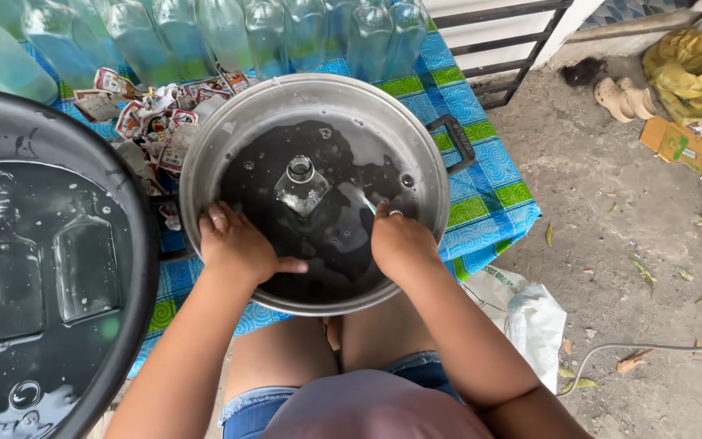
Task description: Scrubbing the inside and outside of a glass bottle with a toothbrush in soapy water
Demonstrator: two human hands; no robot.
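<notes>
pot [428,175]: silver-grey, black handle
cloth [489,191]: blue swirls, green checks
basin [136,244]: black
bag [692,65]: yellow
labels [152,122]: red-white

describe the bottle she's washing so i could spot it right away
Find the round metal pot of dark water on the blue-green tablecloth. Between the left hand and right hand is a clear glass bottle, neck toward the camera. Unlike the sunken bottles in the black basin, it pokes above the water.

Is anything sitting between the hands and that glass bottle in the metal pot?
Nothing visible. The glass bottle stands in the water of the metal pot, neck up. The left hand and right hand are at the pot's near side, either side of it, with only water between. Whether the fingers touch the bottle underwater cannot be told.
</notes>
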